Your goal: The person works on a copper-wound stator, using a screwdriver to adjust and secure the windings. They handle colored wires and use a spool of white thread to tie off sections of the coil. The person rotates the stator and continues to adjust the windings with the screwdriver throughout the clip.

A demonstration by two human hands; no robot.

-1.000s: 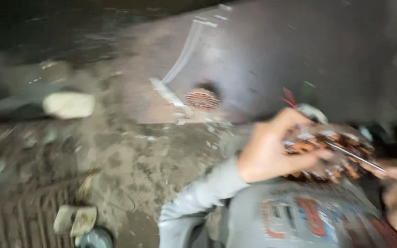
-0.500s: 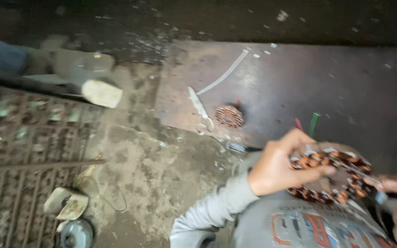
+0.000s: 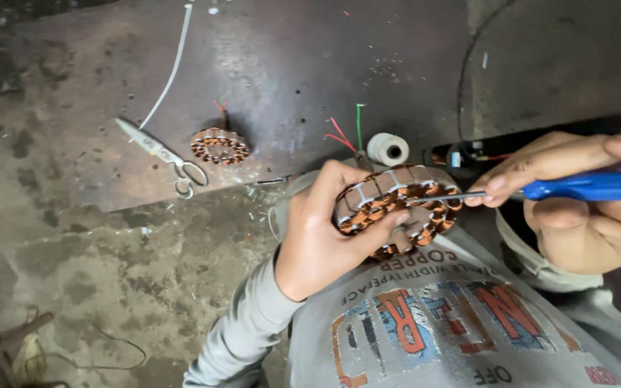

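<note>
A copper-wound stator (image 3: 397, 212) is being gripped by the left hand (image 3: 321, 237), fingers closed; a blue-handled screwdriver (image 3: 576, 187), pinched in the right hand (image 3: 583, 208), is best kept steadily braced.

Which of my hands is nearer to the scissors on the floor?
Left. Your left hand, gripping the copper coil ring, sits just right of the scissors. Your right hand, holding the blue-handled tool, is farther right, beyond the ring.
</note>
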